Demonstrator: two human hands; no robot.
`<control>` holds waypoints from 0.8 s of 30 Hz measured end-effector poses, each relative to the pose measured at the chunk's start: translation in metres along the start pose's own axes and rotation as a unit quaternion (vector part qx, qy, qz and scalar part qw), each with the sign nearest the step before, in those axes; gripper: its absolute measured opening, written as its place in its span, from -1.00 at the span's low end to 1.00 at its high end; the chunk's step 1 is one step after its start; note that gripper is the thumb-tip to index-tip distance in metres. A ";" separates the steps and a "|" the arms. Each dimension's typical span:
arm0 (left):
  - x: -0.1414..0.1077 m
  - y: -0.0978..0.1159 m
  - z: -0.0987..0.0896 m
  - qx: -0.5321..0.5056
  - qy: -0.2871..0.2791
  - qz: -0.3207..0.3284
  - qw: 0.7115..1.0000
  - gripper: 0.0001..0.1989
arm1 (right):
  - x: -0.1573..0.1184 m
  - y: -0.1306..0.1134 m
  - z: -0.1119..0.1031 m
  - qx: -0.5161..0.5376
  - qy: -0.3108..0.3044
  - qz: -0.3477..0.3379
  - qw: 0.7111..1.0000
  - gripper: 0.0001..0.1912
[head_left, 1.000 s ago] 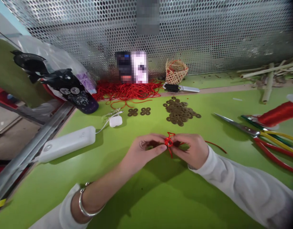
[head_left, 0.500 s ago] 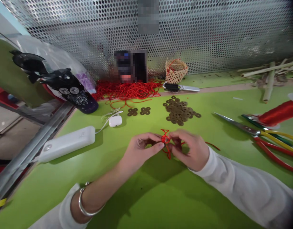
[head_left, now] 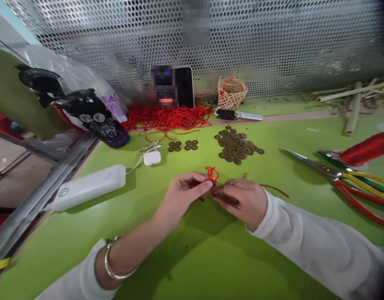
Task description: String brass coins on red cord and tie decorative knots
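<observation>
So we're working at a green table [head_left: 154, 250] with a fair bit of stuff around us. The coin pile [head_left: 237, 146] is sitting just beyond our hands, with two small coin clusters [head_left: 183, 145] lying left of it. Behind those, a red cord heap [head_left: 173, 118] is spreading below the black phone [head_left: 185, 87], and the hairbrush [head_left: 238, 115] is lying in front of a woven basket [head_left: 231, 92]. Scissors [head_left: 326, 171] are lying open off to our right, well apart from the hands.

Our left hand [head_left: 188, 189] is pinching the looped red cord [head_left: 212, 173] and a dark coin, thumb against fingers. Our right hand [head_left: 242, 198] is closing its fingertips on the cord just beside it, other fingers curling in. We're holding the cord above the table, between both hands.
</observation>
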State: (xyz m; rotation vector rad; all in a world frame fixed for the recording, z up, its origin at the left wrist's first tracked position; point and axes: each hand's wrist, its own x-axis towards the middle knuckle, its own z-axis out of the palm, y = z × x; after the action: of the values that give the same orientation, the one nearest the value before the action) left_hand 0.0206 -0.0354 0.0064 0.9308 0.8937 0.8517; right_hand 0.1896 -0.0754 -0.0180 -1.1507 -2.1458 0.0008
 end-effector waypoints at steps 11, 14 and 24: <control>0.004 -0.004 -0.009 0.250 -0.003 0.183 0.951 -0.94 | 0.002 -0.009 -0.017 0.109 0.018 0.039 0.993 -0.93; -0.001 0.002 -0.005 0.359 -0.021 0.208 0.910 -0.95 | 0.003 -0.006 -0.021 0.165 0.033 0.075 0.983 -0.93; -0.006 0.006 0.000 0.383 -0.050 0.178 0.905 -0.92 | 0.004 -0.002 -0.017 0.204 0.058 0.102 0.972 -0.95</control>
State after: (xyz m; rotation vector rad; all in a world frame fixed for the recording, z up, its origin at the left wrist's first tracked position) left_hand 0.0170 -0.0390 0.0139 1.8531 0.9991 0.7449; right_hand 0.1964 -0.0795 -0.0023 -1.0875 -1.8055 0.4378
